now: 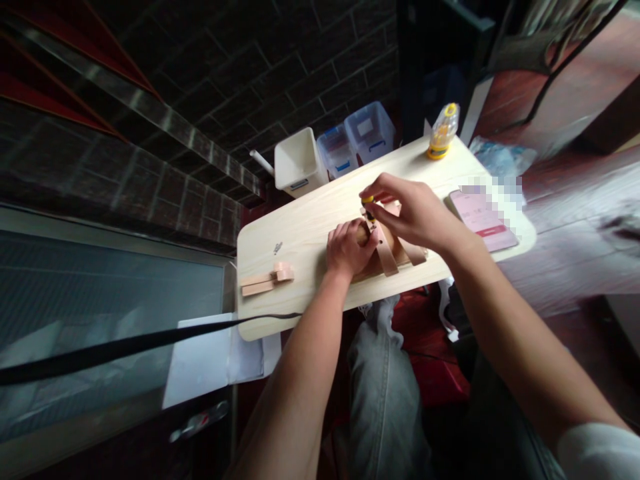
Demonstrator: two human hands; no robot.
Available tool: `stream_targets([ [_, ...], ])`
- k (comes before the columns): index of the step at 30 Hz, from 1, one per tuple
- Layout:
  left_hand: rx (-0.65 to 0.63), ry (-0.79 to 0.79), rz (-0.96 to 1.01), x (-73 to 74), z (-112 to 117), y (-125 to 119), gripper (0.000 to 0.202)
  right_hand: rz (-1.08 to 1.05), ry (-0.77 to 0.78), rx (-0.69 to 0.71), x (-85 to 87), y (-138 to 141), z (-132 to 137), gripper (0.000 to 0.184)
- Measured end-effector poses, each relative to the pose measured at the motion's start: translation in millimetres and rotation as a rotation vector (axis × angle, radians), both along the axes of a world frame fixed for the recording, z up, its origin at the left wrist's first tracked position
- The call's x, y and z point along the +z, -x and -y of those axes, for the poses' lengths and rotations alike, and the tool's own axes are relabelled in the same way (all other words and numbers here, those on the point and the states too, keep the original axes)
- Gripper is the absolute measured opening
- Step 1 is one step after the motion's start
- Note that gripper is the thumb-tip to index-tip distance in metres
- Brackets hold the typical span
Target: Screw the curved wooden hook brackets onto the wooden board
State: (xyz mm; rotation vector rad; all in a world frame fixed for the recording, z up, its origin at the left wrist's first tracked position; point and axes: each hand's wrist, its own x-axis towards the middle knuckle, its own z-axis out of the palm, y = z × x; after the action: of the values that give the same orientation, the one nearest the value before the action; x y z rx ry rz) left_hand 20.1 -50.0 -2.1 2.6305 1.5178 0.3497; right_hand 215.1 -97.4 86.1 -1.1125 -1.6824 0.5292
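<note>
My left hand (346,249) is closed over the left end of a small wooden assembly (389,255) made of tan strips, lying near the front edge of a pale wooden table (300,227). My right hand (411,210) is pinched round a short screwdriver with a yellow-and-black handle (369,207), held upright over the assembly just right of my left hand. Its tip is hidden between my fingers.
Loose wooden pieces (267,279) and a few small screws (278,247) lie on the table's left. A yellow-capped bottle (443,131) stands at the far edge, a pink phone (483,220) at the right. A white bin (299,162) and clear boxes (371,130) sit behind. A black strap (125,347) crosses the front left.
</note>
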Motion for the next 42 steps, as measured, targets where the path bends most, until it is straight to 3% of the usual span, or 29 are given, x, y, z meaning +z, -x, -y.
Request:
stream_targets([
  [21, 0.002, 0.008, -0.013, 4.8, 2.2, -1.4, 0.046, -0.092, 0.028, 0.038, 0.3, -2.2, 0.8, 0.017],
  [42, -0.027, 0.001, -0.018, 2.4, -0.9, 1.5, 0.036, -0.168, 0.067, 0.084, -5.4, -3.9, -2.8, 0.011],
])
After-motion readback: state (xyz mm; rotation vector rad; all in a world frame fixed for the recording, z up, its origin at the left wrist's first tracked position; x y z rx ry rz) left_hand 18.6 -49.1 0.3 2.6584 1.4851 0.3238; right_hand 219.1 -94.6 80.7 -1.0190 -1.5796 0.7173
